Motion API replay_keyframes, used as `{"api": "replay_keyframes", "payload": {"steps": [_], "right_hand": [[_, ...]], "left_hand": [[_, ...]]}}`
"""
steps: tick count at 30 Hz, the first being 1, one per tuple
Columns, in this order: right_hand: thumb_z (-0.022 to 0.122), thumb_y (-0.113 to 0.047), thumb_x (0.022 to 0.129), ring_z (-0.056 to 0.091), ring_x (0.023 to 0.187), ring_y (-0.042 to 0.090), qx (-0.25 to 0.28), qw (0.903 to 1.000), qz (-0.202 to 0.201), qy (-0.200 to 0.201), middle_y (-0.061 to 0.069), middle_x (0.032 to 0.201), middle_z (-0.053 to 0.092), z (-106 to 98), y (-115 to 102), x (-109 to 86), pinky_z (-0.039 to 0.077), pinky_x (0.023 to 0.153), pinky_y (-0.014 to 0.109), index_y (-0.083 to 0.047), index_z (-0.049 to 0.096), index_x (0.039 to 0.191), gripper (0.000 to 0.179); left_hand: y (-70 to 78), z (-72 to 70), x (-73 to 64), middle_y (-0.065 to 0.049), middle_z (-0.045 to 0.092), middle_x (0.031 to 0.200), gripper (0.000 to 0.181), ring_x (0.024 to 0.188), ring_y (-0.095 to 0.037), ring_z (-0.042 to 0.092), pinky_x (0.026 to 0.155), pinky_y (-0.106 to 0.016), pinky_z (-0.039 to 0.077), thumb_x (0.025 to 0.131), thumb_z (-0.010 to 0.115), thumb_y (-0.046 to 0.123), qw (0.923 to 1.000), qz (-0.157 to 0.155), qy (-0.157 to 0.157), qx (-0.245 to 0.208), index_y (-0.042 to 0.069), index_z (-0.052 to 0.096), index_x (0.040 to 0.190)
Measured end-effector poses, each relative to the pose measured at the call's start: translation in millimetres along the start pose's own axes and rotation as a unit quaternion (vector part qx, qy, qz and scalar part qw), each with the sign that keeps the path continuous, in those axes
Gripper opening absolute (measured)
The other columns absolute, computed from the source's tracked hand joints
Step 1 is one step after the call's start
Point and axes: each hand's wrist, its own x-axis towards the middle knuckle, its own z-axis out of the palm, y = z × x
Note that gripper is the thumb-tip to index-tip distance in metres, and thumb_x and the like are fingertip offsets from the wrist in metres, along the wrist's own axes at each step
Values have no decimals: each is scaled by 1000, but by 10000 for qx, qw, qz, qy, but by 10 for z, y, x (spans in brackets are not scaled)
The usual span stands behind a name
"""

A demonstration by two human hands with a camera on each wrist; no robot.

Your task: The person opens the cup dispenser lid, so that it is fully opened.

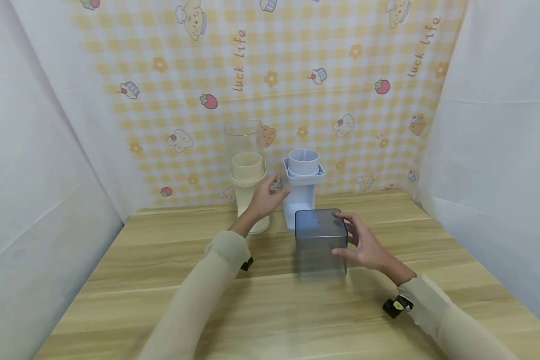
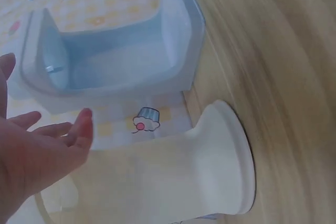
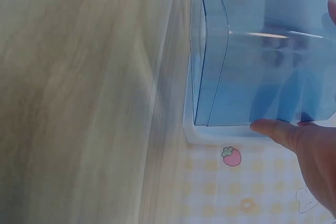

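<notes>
My right hand (image 1: 364,246) grips a see-through, bluish-grey square container (image 1: 320,255), thumb on the near side and fingers at its right side. In the right wrist view, that container (image 3: 273,72) shows smooth walls and a thin edge. It is held in front of a light blue stand (image 1: 300,192), which has a round cup-like collar on top. A cream stand (image 1: 247,167) is to its left, with a transparent cylinder (image 1: 243,129) at its top. Between the two stands my left hand (image 1: 266,196) hovers with loosely bent fingers, holding nothing; in the left wrist view its fingertips (image 2: 84,124) point at the blue stand.
Both stands are on a wood-grain tabletop (image 1: 162,280), near its back edge. Right behind them hangs a yellow checked cloth (image 1: 270,50) with cartoon prints. White cloth walls (image 1: 40,150) close off the left and right sides.
</notes>
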Motion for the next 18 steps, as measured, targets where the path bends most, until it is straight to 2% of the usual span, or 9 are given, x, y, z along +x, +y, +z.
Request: {"api": "replay_keyframes", "payload": {"steps": [3,9,13,16,18], "right_hand": [[78,5,79,49,124,10,57,10000,-22,8,25,141,38,-2,27,27,51,89,21,2,31,145,81],[76,7,80,50,123,9,211,9998,-21,-26,27,142,35,-28,82,60,52,88,23,4,29,144,79],[74,8,81,49,126,20,282,9996,41,-14,26,144,34,-33,126,99,51,89,23,4,29,144,78],[74,7,81,46,128,31,316,9995,67,-18,26,145,33,-31,163,136,50,91,22,4,28,145,78],[74,7,82,45,129,33,354,9994,52,-40,26,146,32,-32,193,154,50,92,22,5,28,145,78]], "left_hand": [[61,-79,-161,-17,41,153,64,136,-35,44,104,-43,45,97,64,30,9992,-177,-132,-334,6,39,151],[227,-163,-524,-19,34,156,66,127,-42,52,96,-46,51,98,63,34,9964,-383,-681,-339,11,36,153],[340,-209,-741,-14,33,158,64,128,-41,51,94,-48,52,98,63,31,9946,-235,-965,-311,12,36,153],[444,-252,-893,-10,35,157,61,128,-38,52,92,-49,53,98,63,28,9946,-73,-980,-322,12,38,152],[507,-281,-991,-9,37,156,59,127,-36,54,93,-49,53,98,63,26,9949,48,-952,-343,13,39,151]]}}
